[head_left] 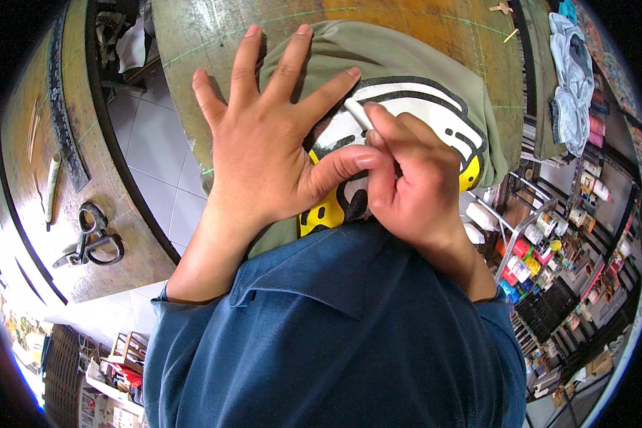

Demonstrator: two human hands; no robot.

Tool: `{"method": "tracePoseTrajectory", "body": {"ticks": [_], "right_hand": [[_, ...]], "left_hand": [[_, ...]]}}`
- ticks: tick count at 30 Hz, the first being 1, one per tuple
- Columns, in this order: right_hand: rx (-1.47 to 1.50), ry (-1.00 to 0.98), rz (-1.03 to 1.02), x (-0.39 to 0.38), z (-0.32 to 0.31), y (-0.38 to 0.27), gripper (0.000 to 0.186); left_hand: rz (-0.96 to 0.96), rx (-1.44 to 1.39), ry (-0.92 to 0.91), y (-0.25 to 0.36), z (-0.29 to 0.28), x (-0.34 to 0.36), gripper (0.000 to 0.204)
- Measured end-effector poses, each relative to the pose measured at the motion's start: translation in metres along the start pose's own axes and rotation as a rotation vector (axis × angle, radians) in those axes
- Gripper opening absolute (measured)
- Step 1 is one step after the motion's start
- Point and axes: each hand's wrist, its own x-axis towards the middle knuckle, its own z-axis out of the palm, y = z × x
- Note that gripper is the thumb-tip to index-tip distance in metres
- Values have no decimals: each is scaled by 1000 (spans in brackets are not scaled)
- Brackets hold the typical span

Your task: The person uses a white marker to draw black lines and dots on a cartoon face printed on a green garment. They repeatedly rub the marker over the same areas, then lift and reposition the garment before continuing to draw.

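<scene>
White chalk stick (357,113) pinched in right hand (414,189), fingers closed round it near the lower end. Long axis slanted, free tip pointing up and to the left of that hand, toward the left hand's index finger. Tip resting on, or just above, olive-green printed cloth (435,93); contact too small to tell. No chalk line visible on the cloth beside the tip, so marking judged barely begun, most of it left. Left hand (264,135) open, fingers spread, palm flat on the cloth, thumb touching the right hand's fingers. Beneath both hands, round wooden surface (207,36). Far to the left of the left hand, black scissors (93,239) on a second wooden surface (21,143).
</scene>
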Motion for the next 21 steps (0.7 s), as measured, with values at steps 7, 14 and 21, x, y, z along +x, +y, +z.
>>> {"method": "tracePoseTrajectory", "body": {"ticks": [7,14,21], "right_hand": [[1,22,20,0,1,0,33],[-13,43,-9,2,-1,1,31],[-13,57,-13,2,0,4,36]], "left_hand": [[-4,-4,-2,0,-1,0,77],[-4,4,-8,2,-1,0,77],[-6,-2,-6,1,-2,0,77]]}}
